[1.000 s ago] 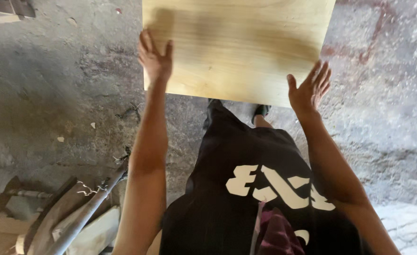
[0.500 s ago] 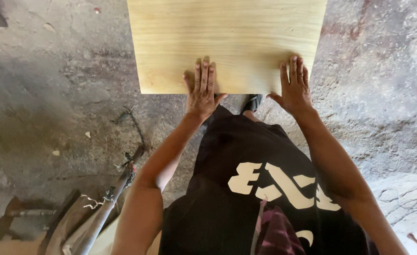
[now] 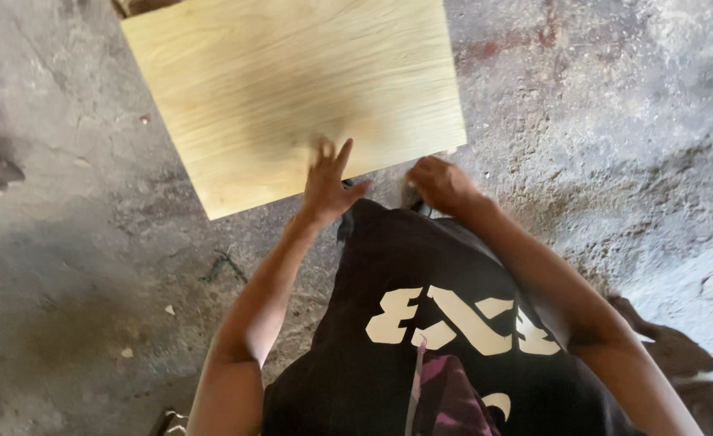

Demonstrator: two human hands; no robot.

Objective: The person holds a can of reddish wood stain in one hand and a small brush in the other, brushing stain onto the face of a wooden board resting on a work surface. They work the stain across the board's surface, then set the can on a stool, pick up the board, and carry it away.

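In the head view a pale wood board (image 3: pixel 292 97) sits askew over the grey concrete floor (image 3: pixel 82 266), its near edge just in front of the person's black shirt (image 3: pixel 445 339). The left hand (image 3: pixel 328 186), fingers spread and blurred, lies loosely on the board's near edge, grasping nothing. The right hand (image 3: pixel 441 184) is curled just below that edge, near the right corner, and whether it grips the board cannot be told; judging from this, the board looks not yet settled or squared, with handling left to do.
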